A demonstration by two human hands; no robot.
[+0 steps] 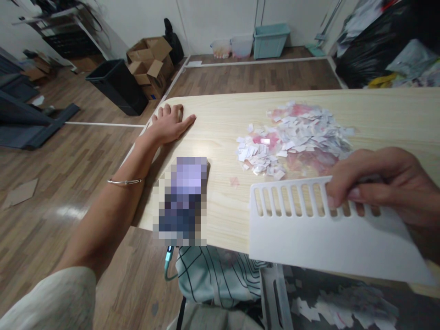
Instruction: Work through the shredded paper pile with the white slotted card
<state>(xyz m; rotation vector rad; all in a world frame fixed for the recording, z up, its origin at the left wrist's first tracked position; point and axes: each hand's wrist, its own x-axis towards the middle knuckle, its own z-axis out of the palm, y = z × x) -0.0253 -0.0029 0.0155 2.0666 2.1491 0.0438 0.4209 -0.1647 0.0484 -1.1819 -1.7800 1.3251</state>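
Observation:
My right hand (381,183) grips a flat white plastic scraper (309,240) by its slotted upper edge, fingers hooked through the slots. The scraper is held over the near edge of the pale wooden table (220,123). Just beyond it lies a spread-out pile of small white paper scraps (305,130), mixed with pink and clear film-like bits. On the table's left corner rests my left hand (171,123), with the thumb stretched out and the fingers loosely spread, holding nothing. A blurred-out phone (185,197) lies between my left forearm and the pile.
Below the table edge, an open drawer (275,298) holds more paper scraps (354,307). A teal cable (167,266) hangs from the phone. On the floor stand a black bin (118,87), cardboard boxes (151,64) and a teal tub (271,41). Black bags (378,46) are heaped at the right.

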